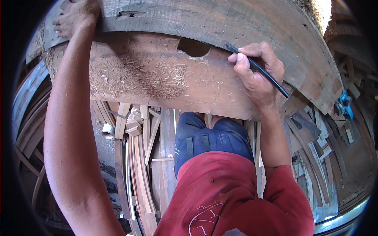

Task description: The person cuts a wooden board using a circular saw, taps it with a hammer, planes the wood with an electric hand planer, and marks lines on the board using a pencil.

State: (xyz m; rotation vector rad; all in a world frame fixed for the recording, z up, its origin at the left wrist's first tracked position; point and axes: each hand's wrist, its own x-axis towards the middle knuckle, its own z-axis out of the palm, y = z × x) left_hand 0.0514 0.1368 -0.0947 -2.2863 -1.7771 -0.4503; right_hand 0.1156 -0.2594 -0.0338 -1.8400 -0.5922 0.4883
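Note:
My right hand (pixel 260 72) pinches a dark, glossy pencil (pixel 271 80). Its tip rests at or just above the lower edge of a weathered grey wooden plank (pixel 165 16). My left hand (pixel 77 19) lies on the left end of that plank, fingers spread and no tool in them. Beneath the plank is a reddish-brown wooden board (pixel 212 86), strewn with wood shavings (pixel 157 76) on its left half. A dark hole (pixel 193 48) opens in this board beside the plank's edge, left of the pencil tip.
A blue clamp-like tool (pixel 345 104) sits at the plank's right end. Wood offcuts and strips (pixel 145 133) cover the ground left of my legs, with a white cup-like object (pixel 107 131) among them. More curved scraps (pixel 315 157) lie on the right.

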